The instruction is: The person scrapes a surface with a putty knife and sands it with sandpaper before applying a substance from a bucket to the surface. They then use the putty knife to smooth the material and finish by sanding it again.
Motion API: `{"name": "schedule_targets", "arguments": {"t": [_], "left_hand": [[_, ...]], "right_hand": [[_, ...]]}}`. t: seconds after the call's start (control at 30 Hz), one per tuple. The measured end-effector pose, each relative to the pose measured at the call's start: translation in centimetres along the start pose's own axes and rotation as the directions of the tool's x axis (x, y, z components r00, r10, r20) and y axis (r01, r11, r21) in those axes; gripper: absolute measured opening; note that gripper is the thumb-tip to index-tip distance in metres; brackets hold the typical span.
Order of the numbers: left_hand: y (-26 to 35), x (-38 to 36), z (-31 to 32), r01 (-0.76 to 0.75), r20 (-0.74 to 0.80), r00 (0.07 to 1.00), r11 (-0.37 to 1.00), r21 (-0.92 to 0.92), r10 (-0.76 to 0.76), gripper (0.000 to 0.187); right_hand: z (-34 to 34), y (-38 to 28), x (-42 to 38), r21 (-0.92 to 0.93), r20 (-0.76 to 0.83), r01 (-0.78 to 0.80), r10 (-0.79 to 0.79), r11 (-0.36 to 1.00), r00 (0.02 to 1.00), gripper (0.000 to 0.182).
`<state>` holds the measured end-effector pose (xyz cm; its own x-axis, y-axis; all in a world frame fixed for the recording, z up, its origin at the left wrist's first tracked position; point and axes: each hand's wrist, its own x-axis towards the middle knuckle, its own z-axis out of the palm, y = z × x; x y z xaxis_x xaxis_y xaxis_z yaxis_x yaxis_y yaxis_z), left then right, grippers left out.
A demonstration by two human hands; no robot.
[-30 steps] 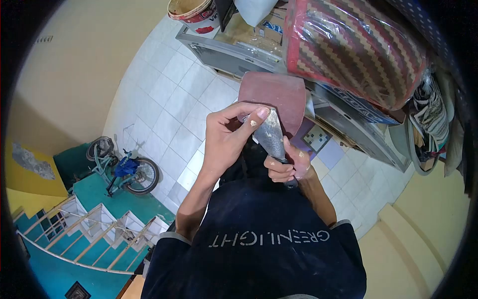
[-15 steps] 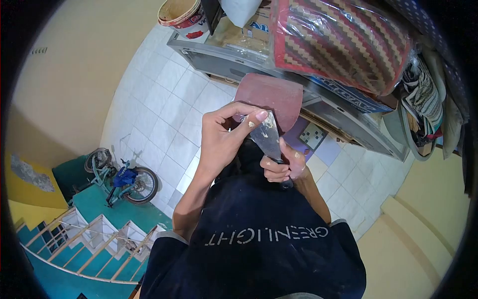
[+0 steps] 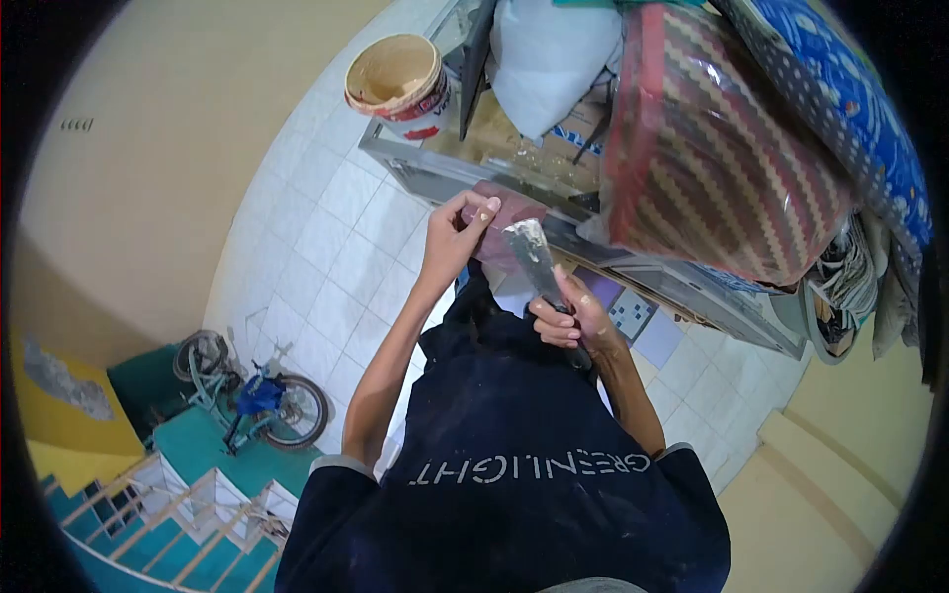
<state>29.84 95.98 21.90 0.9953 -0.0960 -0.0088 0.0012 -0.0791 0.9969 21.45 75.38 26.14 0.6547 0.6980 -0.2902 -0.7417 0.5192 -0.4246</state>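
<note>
My left hand (image 3: pixel 458 235) pinches a dull red, sandpaper-like sheet (image 3: pixel 514 210) between thumb and fingers, and the sheet sticks out past the fingertips toward the grey cabinet. In my right hand (image 3: pixel 578 314) is a putty knife (image 3: pixel 539 262), its handle wrapped by the fingers and its blade pointing up and left. Pale putty clings to the blade's end, which overlaps the sheet's right part in this view. Dried pale spots show on the fingers of both hands.
A grey-framed cabinet (image 3: pixel 682 282) runs along the front right. On it are an open paint bucket (image 3: pixel 400 84), a white sack (image 3: pixel 549 59) and a plastic-wrapped striped mat (image 3: pixel 727 148). A bicycle (image 3: pixel 262 395) lies left, near a staircase railing (image 3: pixel 163 529).
My left hand has let go of the blade and moved slightly up with the sheet, now turned more edge-on. The putty knife stays in my right hand. The view has shifted, showing more cabinet top.
</note>
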Motion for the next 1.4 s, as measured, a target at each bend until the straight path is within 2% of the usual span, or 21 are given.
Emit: {"name": "schedule_targets", "arguments": {"t": [0.03,0.1,0.13,0.3,0.43,0.5,0.57,0.6,0.63,0.7,0.73,0.8,0.9,0.97,1.0,1.07,1.17,1.23,1.27,1.33,1.4], "left_hand": [[-1.1,1.7,-0.9,-0.006,0.015,1.000,1.000,-0.012,0.006,0.021],[-3.0,5.1,-2.5,-0.034,0.103,0.995,0.980,0.195,0.014,0.023],[-5.8,6.9,-3.2,-0.253,0.145,0.964,0.934,0.253,0.222,0.035],[-15.5,12.2,-6.8,-0.159,0.311,0.950,0.909,0.385,0.034,0.041],[-18.1,14.0,-7.0,-0.236,0.210,0.963,0.910,0.341,0.170,0.041],[-17.5,13.8,-7.0,-0.088,0.167,0.986,0.886,0.455,0.012,0.039],[-17.6,13.6,-6.9,-0.107,0.170,0.985,0.842,0.528,0.018,0.039],[-17.0,13.4,-6.3,-0.108,0.172,0.985,0.787,0.608,0.002,0.041],[-16.5,13.4,-5.8,-0.115,0.178,0.984,0.722,0.682,-0.012,0.044],[-16.6,13.3,-5.6,-0.087,0.193,0.979,0.710,0.698,-0.069,0.049],[-16.7,13.5,-5.8,-0.080,0.205,0.975,0.719,0.690,-0.089,0.051],[-17.5,13.9,-6.0,-0.076,0.221,0.970,0.733,0.676,-0.104,0.053],[-17.3,14.4,-6.4,-0.115,0.249,0.967,0.771,0.626,-0.059,0.055],[-16.0,14.3,-6.7,0.032,0.287,0.904,0.720,0.694,-0.317,0.059],[-16.1,13.9,-6.7,0.037,0.288,0.902,0.720,0.693,-0.323,0.059],[-16.1,14.7,-6.6,-0.042,0.285,0.935,0.733,0.679,-0.211,0.063],[-16.3,15.8,-6.8,-0.027,0.321,0.887,0.657,0.753,-0.332,0.065],[-17.2,15.5,-6.6,-0.071,0.324,0.911,0.674,0.735,-0.257,0.065],[-17.6,15.4,-6.9,-0.119,0.320,0.930,0.678,0.726,-0.180,0.065],[-17.3,14.7,-6.7,-0.085,0.283,0.933,0.631,0.771,-0.220,0.065],[-17.0,15.7,-6.2,-0.059,0.234,0.947,0.594,0.802,-0.221,0.065]], "right_hand": [[0.1,-0.6,1.0,-0.041,-0.054,0.037,-0.039,0.998,0.998,0.038],[0.3,-1.2,3.0,-0.098,-0.134,0.070,-0.083,0.993,0.988,0.040],[0.2,-1.1,4.2,-0.142,-0.184,0.080,-0.106,0.987,0.977,0.043],[-1.3,1.8,9.2,-0.406,-0.468,-0.008,-0.200,0.914,0.861,0.059],[-1.5,2.3,12.5,-0.468,-0.468,0.005,-0.253,0.884,0.847,0.058],[-2.2,1.9,14.1,-0.425,-0.476,0.045,-0.265,0.904,0.838,0.056],[-3.3,1.3,15.6,-0.579,-0.499,-0.055,-0.300,0.813,0.813,0.054],[-8.7,3.6,17.5,-0.783,-0.512,-0.190,-0.439,0.593,0.739,0.052],[-10.5,3.6,18.9,-0.778,-0.518,-0.191,-0.439,0.599,0.734,0.052],[-11.9,3.9,21.1,-0.957,-0.272,-0.240,-0.799,0.165,0.536,0.043],[-12.4,3.6,22.0,-0.952,-0.287,-0.249,-0.796,0.177,0.533,0.043],[-12.7,2.3,23.8,-0.810,-0.502,-0.570,-0.665,0.136,0.554,0.044],[-12.0,1.9,25.2,-0.754,-0.511,-0.656,-0.666,0.043,0.544,0.048],[-12.5,2.0,26.5,-0.718,-0.515,-0.696,-0.681,0.010,0.521,0.050],[-12.6,2.5,26.7,-0.684,-0.519,-0.729,-0.693,-0.013,0.500,0.053],[-12.2,2.1,26.6,-0.702,-0.492,-0.711,-0.704,-0.026,0.511,0.051],[-11.9,1.2,27.3,-0.713,-0.499,-0.701,-0.679,-0.032,0.539,0.050],[-14.8,1.5,28.7,-0.792,-0.278,-0.603,-0.826,-0.091,0.490,0.050],[-14.2,1.5,28.6,-0.793,-0.277,-0.601,-0.822,-0.096,0.497,0.050],[-11.7,2.1,27.9,-0.709,-0.485,-0.701,-0.672,-0.072,0.560,0.049],[-10.7,2.1,27.4,-0.704,-0.504,-0.708,-0.668,-0.050,0.548,0.047]]}}
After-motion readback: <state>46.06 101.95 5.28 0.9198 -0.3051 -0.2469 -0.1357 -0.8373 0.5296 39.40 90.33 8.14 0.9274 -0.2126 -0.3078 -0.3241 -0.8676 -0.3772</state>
